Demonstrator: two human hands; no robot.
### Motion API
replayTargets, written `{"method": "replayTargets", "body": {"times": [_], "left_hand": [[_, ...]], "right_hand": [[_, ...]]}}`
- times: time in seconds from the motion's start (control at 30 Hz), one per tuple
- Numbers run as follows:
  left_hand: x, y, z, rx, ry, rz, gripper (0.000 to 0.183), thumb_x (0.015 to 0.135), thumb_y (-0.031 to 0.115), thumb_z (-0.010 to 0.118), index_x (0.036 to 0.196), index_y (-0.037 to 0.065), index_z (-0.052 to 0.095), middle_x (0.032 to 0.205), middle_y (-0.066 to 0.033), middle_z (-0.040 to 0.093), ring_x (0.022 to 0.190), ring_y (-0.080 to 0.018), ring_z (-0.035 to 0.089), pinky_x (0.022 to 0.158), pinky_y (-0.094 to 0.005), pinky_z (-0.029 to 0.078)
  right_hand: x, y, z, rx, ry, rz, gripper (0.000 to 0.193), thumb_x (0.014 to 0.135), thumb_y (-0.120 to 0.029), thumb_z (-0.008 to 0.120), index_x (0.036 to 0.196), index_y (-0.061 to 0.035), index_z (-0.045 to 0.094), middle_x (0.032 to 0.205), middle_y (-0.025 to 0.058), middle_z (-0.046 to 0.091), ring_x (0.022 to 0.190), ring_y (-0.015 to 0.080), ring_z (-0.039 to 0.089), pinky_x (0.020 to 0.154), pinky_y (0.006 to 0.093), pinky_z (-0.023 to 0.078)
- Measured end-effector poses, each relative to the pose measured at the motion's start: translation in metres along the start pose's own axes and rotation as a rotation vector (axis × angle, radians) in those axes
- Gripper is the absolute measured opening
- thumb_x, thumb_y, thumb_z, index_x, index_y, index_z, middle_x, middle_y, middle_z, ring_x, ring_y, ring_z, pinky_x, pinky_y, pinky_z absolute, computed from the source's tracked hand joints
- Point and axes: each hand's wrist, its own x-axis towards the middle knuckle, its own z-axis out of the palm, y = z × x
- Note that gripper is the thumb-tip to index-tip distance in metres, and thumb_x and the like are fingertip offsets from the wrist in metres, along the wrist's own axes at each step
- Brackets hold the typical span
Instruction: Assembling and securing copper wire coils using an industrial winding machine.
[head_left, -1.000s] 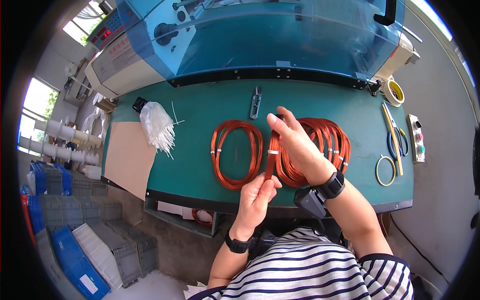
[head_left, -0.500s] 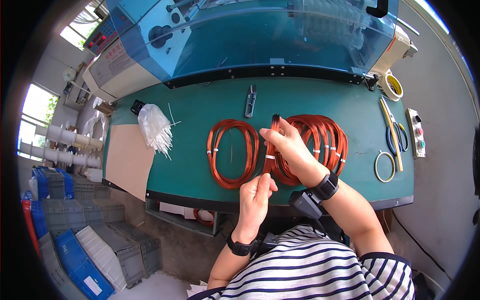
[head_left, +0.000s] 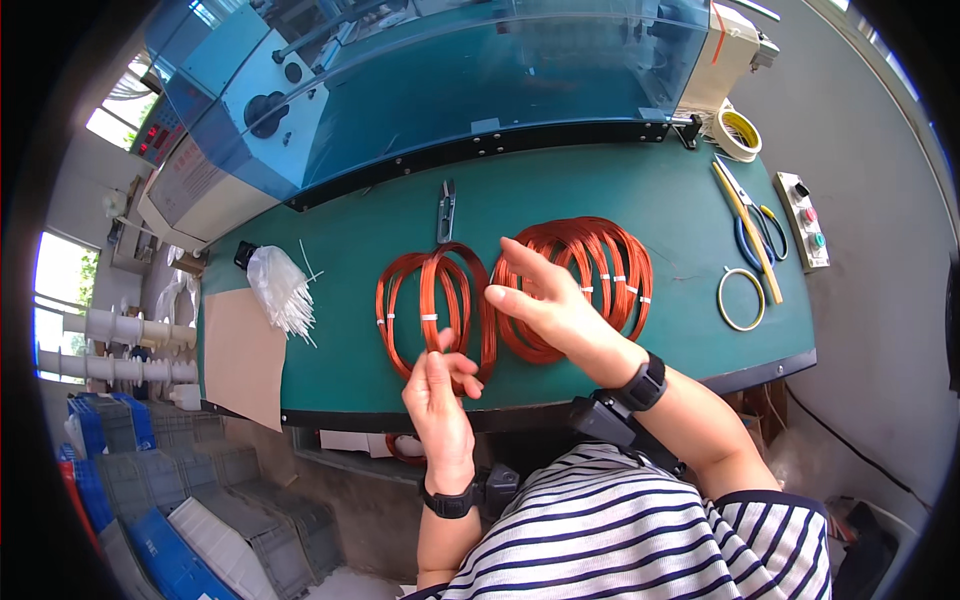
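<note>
While pinching the near edge of the small orange wire coil (head_left: 432, 310) against the green table (head_left: 620, 200), left hand (head_left: 440, 395) closed on the loops, apparently to keep them bunched. Right hand (head_left: 545, 305) spread, fingers extended, hovering between that coil and the larger stack of orange coils (head_left: 590, 270), touching the stack's near edge, perhaps steadying it. Bundle of white ties (head_left: 280, 290) lying to the left, within reach. Small cutters (head_left: 445, 210) beyond the coil. Scissors (head_left: 755, 225), tape roll (head_left: 738, 135) and yellow ring (head_left: 740, 300) parked to the right.
</note>
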Motion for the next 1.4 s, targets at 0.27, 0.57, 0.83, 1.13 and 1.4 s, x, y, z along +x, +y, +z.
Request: {"method": "replayTargets", "body": {"times": [0.27,0.57,0.83,1.13,1.4], "left_hand": [[-0.004,-0.012,0.058,0.869,-0.286,0.603,0.021,0.077,0.012,0.069,0.095,0.004,0.062,0.102,-0.0108,0.057,0.098,-0.0299,0.053,0.086,-0.0398,0.041],[0.011,-0.006,0.046,0.193,-0.367,0.023,0.016,0.092,0.013,0.057,0.083,0.001,0.052,0.073,-0.0051,0.060,0.064,-0.0115,0.055,0.060,-0.0248,0.042],[0.002,0.006,0.013,-0.054,-0.333,-0.086,0.022,0.098,0.023,0.050,0.090,0.003,0.056,0.065,0.0020,0.051,0.058,-0.0044,0.047,0.055,-0.0194,0.037],[0.001,0.000,0.010,0.038,-0.439,0.004,0.027,0.098,0.025,0.049,0.090,0.003,0.060,0.060,0.0037,0.043,0.055,-0.0038,0.039,0.051,-0.0203,0.031],[-0.004,0.005,0.016,0.015,-0.523,-0.060,0.032,0.098,0.029,0.048,0.085,0.002,0.062,0.056,0.0046,0.041,0.052,-0.0037,0.035,0.050,-0.0213,0.027]], "right_hand": [[-0.026,0.010,-0.050,0.045,0.306,-0.132,0.024,0.089,-0.010,0.058,0.108,0.0038,0.059,0.094,0.0059,0.065,0.088,0.0102,0.059,0.079,0.0258,0.047],[-0.002,0.000,-0.026,0.225,0.186,-0.073,0.026,0.084,0.002,0.046,0.108,0.0035,0.054,0.109,0.0132,0.060,0.102,0.0195,0.057,0.091,0.0313,0.044],[0.077,-0.007,-0.020,0.067,-0.387,0.055,0.019,0.084,-0.006,0.051,0.089,0.0045,0.066,0.094,0.0103,0.066,0.093,0.0153,0.061,0.089,0.0298,0.045],[0.024,-0.017,0.013,0.277,0.006,0.096,0.096,0.080,-0.048,0.067,0.140,0.0087,0.018,0.130,0.0220,0.044,0.126,0.0262,0.039,0.107,0.0359,0.025],[0.015,-0.016,0.011,0.303,-0.080,0.178,0.107,0.072,-0.039,0.072,0.143,0.0098,0.008,0.135,0.0253,0.038,0.126,0.0265,0.039,0.107,0.0352,0.027]]}}
